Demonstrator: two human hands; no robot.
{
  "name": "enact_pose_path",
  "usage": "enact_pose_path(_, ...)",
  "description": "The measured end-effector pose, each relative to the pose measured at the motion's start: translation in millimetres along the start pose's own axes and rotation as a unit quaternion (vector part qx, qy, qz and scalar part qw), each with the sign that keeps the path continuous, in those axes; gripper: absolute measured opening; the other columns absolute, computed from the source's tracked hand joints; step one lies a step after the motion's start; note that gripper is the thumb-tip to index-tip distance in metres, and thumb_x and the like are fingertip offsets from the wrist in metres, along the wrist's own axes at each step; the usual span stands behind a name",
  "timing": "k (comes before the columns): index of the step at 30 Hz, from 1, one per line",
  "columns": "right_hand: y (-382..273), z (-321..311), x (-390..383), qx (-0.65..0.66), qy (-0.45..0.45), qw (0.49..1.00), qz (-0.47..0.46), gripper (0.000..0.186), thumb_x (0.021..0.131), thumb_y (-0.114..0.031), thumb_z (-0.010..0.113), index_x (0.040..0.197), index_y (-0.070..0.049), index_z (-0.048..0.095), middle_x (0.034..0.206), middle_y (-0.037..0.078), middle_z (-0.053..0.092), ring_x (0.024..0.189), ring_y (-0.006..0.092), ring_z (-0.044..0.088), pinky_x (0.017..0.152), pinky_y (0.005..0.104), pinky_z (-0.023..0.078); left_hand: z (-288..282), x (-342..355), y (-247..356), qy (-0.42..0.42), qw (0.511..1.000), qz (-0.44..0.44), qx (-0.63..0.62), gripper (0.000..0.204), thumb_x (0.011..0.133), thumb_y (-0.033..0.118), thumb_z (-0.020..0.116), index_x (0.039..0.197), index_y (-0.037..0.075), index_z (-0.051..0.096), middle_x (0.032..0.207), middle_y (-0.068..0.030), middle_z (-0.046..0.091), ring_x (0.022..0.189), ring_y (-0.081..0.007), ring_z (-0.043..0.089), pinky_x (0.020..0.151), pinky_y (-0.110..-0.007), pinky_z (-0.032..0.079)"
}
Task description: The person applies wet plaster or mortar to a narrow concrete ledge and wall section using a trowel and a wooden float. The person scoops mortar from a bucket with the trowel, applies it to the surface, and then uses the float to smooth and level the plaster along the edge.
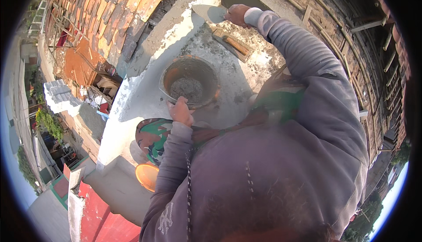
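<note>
My right hand [238, 15] is closed round the handle of a trowel [208, 13], its blade lying against the mortar along the top of the ledge [182, 35]. A bucket [190, 81] with wet grey mortar at its bottom stands in front of me. At its near rim, my left hand [180, 111] is closed on the bucket's edge. A plastering float [234, 44] with a wooden handle lies on the mortar-stained slab, right of the bucket and below my right hand.
Old clay roof tiles [105, 9] slope away at the upper left. A drop beyond the ledge shows rubble and red soil [81, 61]. An orange round container [147, 176] sits by my left arm. Bamboo roof framing [351, 61] runs along the right.
</note>
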State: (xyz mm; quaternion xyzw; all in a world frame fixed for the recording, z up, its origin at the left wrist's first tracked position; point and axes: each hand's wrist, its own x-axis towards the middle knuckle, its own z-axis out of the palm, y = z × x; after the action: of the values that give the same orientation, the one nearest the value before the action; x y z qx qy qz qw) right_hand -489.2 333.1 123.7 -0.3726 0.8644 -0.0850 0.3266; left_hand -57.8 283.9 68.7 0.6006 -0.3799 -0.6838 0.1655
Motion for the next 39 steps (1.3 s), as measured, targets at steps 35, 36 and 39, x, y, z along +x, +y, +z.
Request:
enact_pose_path(35,47,564,-500,0.400,0.354,0.407,0.741,0.050,0.097,-0.039,0.064,0.134,-0.008,0.053,0.108,0.022,0.072,0.105,0.0433,0.070,0.091,0.0523,0.053,162,-52,-24,-0.281,0.866,0.136,0.390,0.085,0.084,0.004,0.060,0.161,0.006,0.024,0.136,-0.0230,0.051,0.110,-0.0360,0.062,0.079,-0.054,0.063)
enact_pose_path(36,29,575,-519,0.402,0.348,0.356,0.768,0.050,0.097,-0.039,0.064,0.134,-0.008,0.053,0.108,0.023,0.072,0.105,0.0434,0.070,0.091,0.0524,0.053,173,-59,-31,-0.302,0.843,0.140,0.422,0.084,0.085,0.003,0.059,0.161,0.005,0.024,0.137,-0.0235,0.051,0.109,-0.0358,0.062,0.081,-0.053,0.063)
enact_pose_path(39,23,630,-565,0.402,0.325,0.277,0.810,0.058,0.098,-0.043,0.057,0.142,-0.007,0.051,0.127,0.027,0.066,0.118,0.0459,0.064,0.100,0.0523,0.050,187,-86,-37,-0.339,0.800,0.178,0.463,0.080,0.088,0.000,0.058,0.161,0.005,0.026,0.141,-0.0251,0.049,0.110,-0.0340,0.062,0.090,-0.050,0.058)
